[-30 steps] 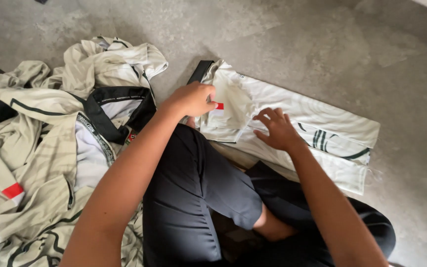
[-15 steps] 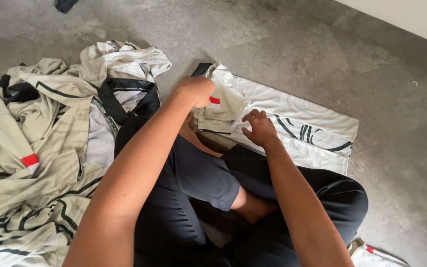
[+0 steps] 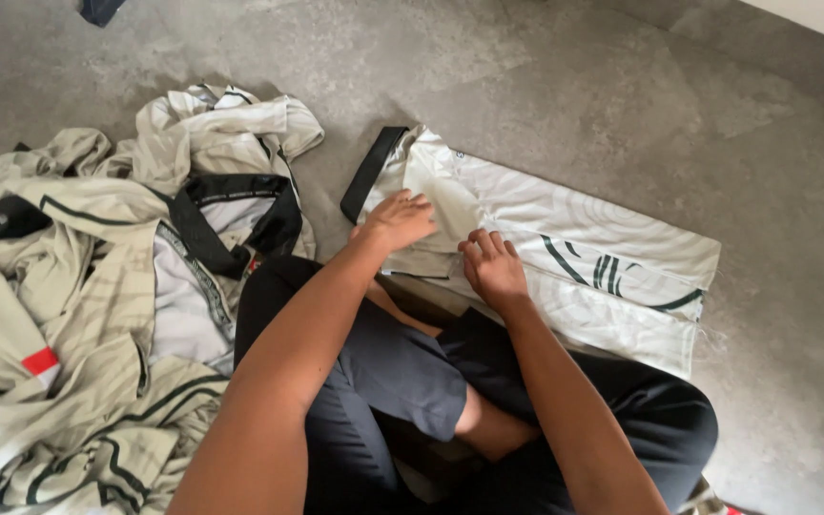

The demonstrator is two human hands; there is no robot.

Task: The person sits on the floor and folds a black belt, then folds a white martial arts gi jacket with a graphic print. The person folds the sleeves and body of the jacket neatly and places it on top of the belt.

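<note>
A cream shirt (image 3: 565, 238) with dark green line patterns and a black collar band lies partly folded on the grey floor in front of my crossed legs. My left hand (image 3: 395, 221) rests flat on the shirt near its collar end, fingers spread. My right hand (image 3: 493, 269) presses on the folded edge just to the right of it, fingers slightly curled on the fabric. Neither hand lifts the cloth.
A heap of similar cream shirts (image 3: 97, 315) with black collars and a small red tag (image 3: 40, 361) lies at my left. The grey concrete floor (image 3: 545, 86) stretches beyond. A dark object (image 3: 99, 10) sits at the top left edge.
My left hand has lowered onto the shirt and flattened. The sleeve part that stood up with the red tag now lies folded down. My right hand moved slightly toward me.
</note>
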